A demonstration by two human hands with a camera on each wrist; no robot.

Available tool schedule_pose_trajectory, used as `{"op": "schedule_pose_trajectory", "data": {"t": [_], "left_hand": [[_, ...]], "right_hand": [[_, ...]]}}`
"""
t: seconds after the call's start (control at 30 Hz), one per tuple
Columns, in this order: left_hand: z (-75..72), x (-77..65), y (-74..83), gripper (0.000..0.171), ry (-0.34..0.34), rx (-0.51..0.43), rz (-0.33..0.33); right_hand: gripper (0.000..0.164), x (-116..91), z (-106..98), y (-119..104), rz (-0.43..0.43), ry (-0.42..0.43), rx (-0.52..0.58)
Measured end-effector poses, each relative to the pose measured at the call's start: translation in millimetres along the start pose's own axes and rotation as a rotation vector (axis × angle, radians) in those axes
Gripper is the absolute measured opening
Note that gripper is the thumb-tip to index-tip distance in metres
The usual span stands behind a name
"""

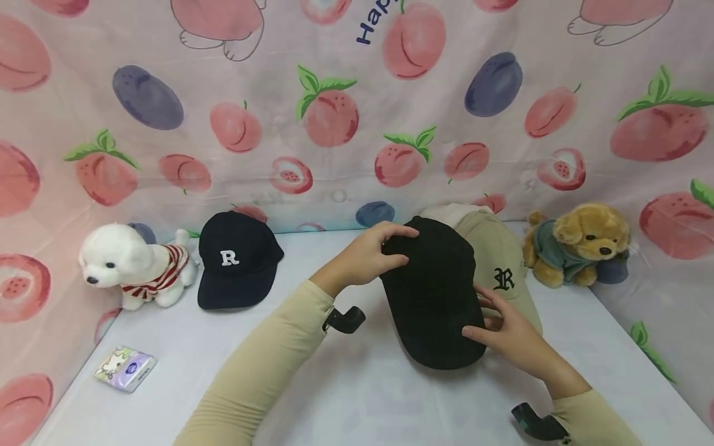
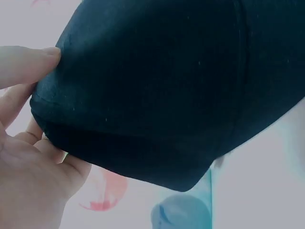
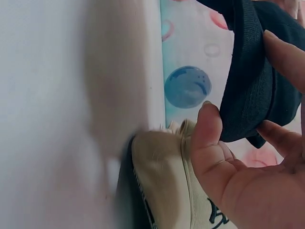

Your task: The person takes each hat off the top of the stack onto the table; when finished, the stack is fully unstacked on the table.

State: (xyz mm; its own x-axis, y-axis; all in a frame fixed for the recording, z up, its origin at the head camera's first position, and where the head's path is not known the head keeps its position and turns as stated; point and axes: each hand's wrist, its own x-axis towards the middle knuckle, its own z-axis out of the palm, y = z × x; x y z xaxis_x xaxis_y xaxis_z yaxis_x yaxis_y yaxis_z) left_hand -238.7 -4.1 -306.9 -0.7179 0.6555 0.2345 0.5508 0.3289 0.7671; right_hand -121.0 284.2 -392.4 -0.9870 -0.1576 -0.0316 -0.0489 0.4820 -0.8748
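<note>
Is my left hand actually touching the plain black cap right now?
Touching. The left wrist view shows it: the left hand grips the edge of the plain black cap, its thumb tip lying on the fabric.

Caps, 3 plainly seen: 1 navy cap (image 1: 240, 275) far left, 1 black cap (image 1: 435, 291) right of centre, 1 beige cap (image 1: 496, 254) farther right. Pale item (image 1: 449, 214), 1, mostly hidden beyond the beige cap; its kind cannot be told. Letters "R", 2: 1 white letter (image 1: 229, 257) on the navy cap, 1 black letter (image 1: 504, 279) on the beige. Plush dogs, 2: 1 white dog (image 1: 119, 257) far left, 1 brown dog (image 1: 582, 238) far right. Packets, 1: flat packet (image 1: 126, 368), near left. Hands, 2: left hand (image 1: 368, 253), right hand (image 1: 510, 331). Sleeves, 2: left sleeve (image 1: 262, 359), right sleeve (image 1: 594, 418). Tables, 1: white table (image 1: 346, 402).
</note>
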Motion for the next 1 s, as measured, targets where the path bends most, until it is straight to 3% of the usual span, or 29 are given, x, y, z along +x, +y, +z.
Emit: {"op": "schedule_pose_trajectory", "data": {"t": [0.53, 0.73, 1.0], "left_hand": [[-44.7, -24.8, -19.8, 0.043, 0.026, -0.004, -0.117], [-56.3, -30.0, -25.3, 0.044, 0.051, 0.040, -0.106], [-69.6, -37.1, -34.9, 0.046, 0.067, 0.091, -0.178]], "right_hand": [[0.087, 26, 24, -19, -0.052, -0.053, -0.034], [0.085, 41, 32, -23, -0.052, -0.082, -0.022], [0.085, 60, 46, -26, -0.048, -0.101, -0.053]]}}
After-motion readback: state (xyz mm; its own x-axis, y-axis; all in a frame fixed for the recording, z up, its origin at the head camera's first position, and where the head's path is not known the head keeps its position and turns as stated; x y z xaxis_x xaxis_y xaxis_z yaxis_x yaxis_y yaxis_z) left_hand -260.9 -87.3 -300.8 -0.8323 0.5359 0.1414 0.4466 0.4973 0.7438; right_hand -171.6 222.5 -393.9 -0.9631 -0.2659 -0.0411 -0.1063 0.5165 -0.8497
